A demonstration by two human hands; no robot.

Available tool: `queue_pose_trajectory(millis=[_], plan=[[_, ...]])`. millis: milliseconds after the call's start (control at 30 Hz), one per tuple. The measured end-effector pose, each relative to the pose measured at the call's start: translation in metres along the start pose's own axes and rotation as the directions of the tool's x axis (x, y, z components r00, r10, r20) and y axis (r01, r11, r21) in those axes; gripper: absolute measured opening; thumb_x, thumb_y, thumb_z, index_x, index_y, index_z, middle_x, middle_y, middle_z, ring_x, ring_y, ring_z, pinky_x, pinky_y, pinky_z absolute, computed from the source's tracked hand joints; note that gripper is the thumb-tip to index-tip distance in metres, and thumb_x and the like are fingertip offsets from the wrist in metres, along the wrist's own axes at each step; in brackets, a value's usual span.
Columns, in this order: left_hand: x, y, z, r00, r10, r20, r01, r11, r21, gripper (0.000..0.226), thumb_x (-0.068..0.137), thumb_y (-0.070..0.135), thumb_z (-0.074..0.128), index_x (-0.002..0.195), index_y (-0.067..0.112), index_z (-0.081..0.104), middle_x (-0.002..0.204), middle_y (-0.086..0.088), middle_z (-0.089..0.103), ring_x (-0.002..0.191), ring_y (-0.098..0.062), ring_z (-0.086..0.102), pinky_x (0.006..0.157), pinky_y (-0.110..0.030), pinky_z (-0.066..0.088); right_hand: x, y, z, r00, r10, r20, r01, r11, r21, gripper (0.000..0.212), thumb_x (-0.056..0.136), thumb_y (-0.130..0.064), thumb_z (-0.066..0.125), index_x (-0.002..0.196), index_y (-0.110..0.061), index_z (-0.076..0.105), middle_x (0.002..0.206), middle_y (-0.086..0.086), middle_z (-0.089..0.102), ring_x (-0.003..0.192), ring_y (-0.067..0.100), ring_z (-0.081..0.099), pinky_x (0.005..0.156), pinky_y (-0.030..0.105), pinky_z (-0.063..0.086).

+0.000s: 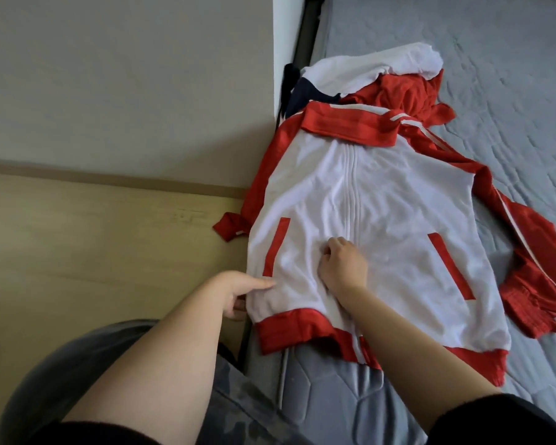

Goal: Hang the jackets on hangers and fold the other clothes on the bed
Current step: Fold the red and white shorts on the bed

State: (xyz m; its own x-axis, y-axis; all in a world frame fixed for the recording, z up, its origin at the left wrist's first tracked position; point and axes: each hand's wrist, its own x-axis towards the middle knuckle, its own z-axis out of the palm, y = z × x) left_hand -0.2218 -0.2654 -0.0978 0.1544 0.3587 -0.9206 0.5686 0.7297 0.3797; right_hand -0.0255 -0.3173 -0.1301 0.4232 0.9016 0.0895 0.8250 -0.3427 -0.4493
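While the bed (495,75) is carrying the clothes, the jacket (382,203) is lying flat along its left edge, front up and zipped, with one red sleeve trailing over the edge onto the panel (93,252). A pile (398,81) of white, red and dark clothes is sitting just beyond the collar, touching it. The left hand (241,290) is pinching the jacket's side edge just above the hem. The right hand (344,268) is resting on the front, fingers curled and gripping fabric beside the zip.

Held in the grip was one red-and-white jacket (382,200); beyond it lay one white garment (366,67), one red garment (408,91), one navy garment (310,93).
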Motion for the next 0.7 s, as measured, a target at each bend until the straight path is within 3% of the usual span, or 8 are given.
queue_pose_trajectory(millis=[100, 233, 300, 367, 467, 533, 600, 700], plan=[[-0.009, 0.003, -0.006, 0.974, 0.077, 0.213, -0.058, 0.994, -0.094, 0.026, 0.083, 0.01, 0.066, 0.109, 0.01, 0.061, 0.087, -0.003, 0.072, 0.08, -0.017, 0.066, 0.068, -0.03, 0.052, -0.001, 0.002, 0.002, 1.0, 0.007, -0.029, -0.007, 1.0, 0.001, 0.009, 0.078, -0.005, 0.051, 0.075, -0.001, 0.058, 0.08, 0.013, 0.06, 0.08, 0.033, 0.055, 0.057, 0.031, 0.033], [-0.019, -0.002, -0.003, 0.899, 0.116, 0.423, -0.129, 0.992, 0.003, 0.025, 0.083, 0.001, 0.06, 0.106, 0.011, 0.062, 0.103, -0.006, 0.067, 0.097, -0.02, 0.061, 0.086, -0.034, 0.047, -0.001, 0.001, 0.004, 0.999, 0.012, -0.042, -0.011, 1.0, 0.021, 0.009, 0.078, -0.002, 0.05, 0.072, -0.002, 0.057, 0.076, 0.013, 0.059, 0.077, 0.033, 0.055, 0.056, 0.029, 0.029], [-0.02, -0.005, 0.002, 0.921, 0.126, 0.368, -0.159, 0.985, 0.061, 0.024, 0.085, -0.008, 0.056, 0.099, 0.011, 0.063, 0.091, -0.002, 0.069, 0.088, -0.018, 0.062, 0.08, -0.031, 0.048, 0.0, 0.001, 0.003, 0.999, 0.017, -0.048, -0.015, 0.999, 0.029, 0.009, 0.078, -0.002, 0.051, 0.072, -0.001, 0.058, 0.077, 0.013, 0.06, 0.077, 0.034, 0.055, 0.056, 0.029, 0.028], [-0.022, -0.004, -0.002, 0.946, 0.105, 0.306, -0.143, 0.984, 0.106, 0.027, 0.086, -0.011, 0.053, 0.088, 0.013, 0.063, 0.072, 0.002, 0.069, 0.067, -0.011, 0.062, 0.06, -0.023, 0.051, -0.001, 0.001, 0.003, 0.999, 0.014, -0.043, -0.013, 0.999, 0.031, 0.009, 0.078, -0.002, 0.051, 0.073, -0.001, 0.059, 0.078, 0.013, 0.06, 0.079, 0.034, 0.055, 0.057, 0.03, 0.03], [-0.023, -0.003, -0.011, 0.994, 0.054, 0.09, -0.083, 0.929, 0.36, 0.026, 0.088, -0.011, 0.043, 0.088, 0.011, 0.055, 0.065, -0.005, 0.053, 0.05, -0.012, 0.046, 0.04, -0.017, 0.034, 0.001, 0.001, 0.0, 1.0, 0.029, 0.008, -0.029, 1.0, -0.012, 0.015, 0.082, -0.007, 0.048, 0.083, -0.001, 0.061, 0.087, 0.011, 0.061, 0.087, 0.031, 0.055, 0.063, 0.033, 0.039], [-0.021, -0.004, -0.011, 0.99, 0.101, -0.1, -0.033, 0.846, 0.532, 0.023, 0.089, -0.007, 0.042, 0.107, 0.002, 0.053, 0.079, -0.015, 0.054, 0.058, -0.019, 0.048, 0.047, -0.023, 0.034, 0.003, -0.001, -0.003, 0.998, 0.025, 0.062, -0.022, 0.999, -0.046, 0.018, 0.084, -0.009, 0.045, 0.09, -0.001, 0.061, 0.093, 0.011, 0.06, 0.09, 0.03, 0.054, 0.068, 0.035, 0.043], [-0.016, -0.008, -0.009, 0.96, 0.19, -0.204, -0.004, 0.742, 0.67, 0.032, 0.09, 0.0, 0.042, 0.121, -0.002, 0.049, 0.107, -0.02, 0.059, 0.087, -0.03, 0.061, 0.062, -0.028, 0.041, 0.006, -0.003, -0.006, 0.995, 0.009, 0.099, -0.004, 0.999, -0.054, 0.018, 0.086, -0.011, 0.044, 0.092, -0.002, 0.058, 0.094, 0.011, 0.058, 0.091, 0.029, 0.052, 0.068, 0.035, 0.042], [-0.019, -0.007, -0.005, 0.844, 0.385, -0.373, 0.016, 0.678, 0.735, 0.039, 0.091, 0.014, 0.047, 0.13, 0.008, 0.044, 0.128, -0.012, 0.052, 0.113, -0.03, 0.054, 0.082, -0.033, 0.045, 0.003, 0.002, -0.012, 0.992, -0.033, 0.125, 0.034, 0.999, -0.011, 0.016, 0.089, -0.014, 0.047, 0.091, -0.001, 0.056, 0.095, 0.011, 0.055, 0.092, 0.028, 0.051, 0.067, 0.031, 0.037]])
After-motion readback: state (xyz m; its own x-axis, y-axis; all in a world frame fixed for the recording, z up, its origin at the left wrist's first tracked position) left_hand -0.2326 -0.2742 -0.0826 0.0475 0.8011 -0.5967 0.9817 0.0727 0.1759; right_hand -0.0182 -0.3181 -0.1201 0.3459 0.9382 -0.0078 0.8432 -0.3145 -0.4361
